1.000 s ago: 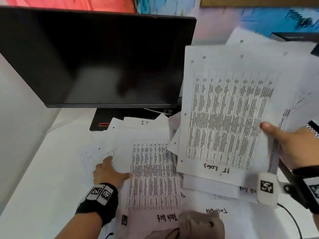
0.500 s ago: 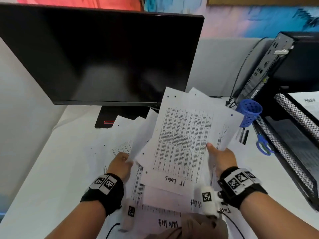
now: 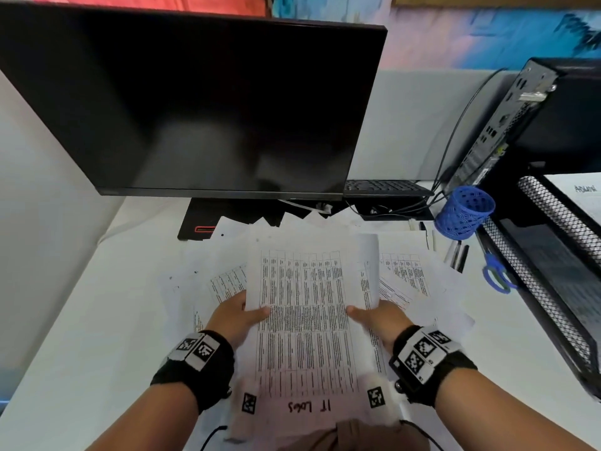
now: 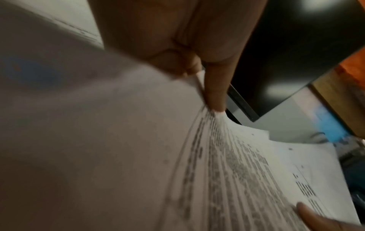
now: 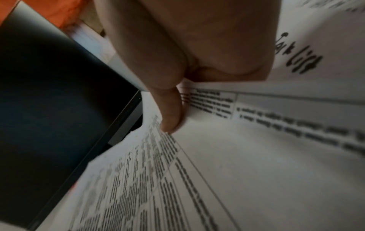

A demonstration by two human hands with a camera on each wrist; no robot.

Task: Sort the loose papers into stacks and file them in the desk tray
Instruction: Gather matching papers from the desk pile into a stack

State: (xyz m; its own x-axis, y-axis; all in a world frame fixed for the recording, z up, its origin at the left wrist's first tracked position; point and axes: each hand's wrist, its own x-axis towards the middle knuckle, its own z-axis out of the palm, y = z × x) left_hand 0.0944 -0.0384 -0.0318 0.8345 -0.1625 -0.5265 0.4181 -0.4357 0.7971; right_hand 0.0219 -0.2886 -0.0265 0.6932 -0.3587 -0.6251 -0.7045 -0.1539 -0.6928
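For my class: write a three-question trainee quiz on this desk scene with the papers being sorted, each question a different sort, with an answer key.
1. True or false: both the left hand and the right hand grip the "IT Logs" stack.
2. Multiple choice: the blue pen cup stands A) left of the monitor, B) between the monitor and the mesh desk tray, C) inside the tray.
3. Fill in: the scissors lying beside the tray have handles coloured ____.

Key
1. True, one hand at each side edge.
2. B.
3. Blue.
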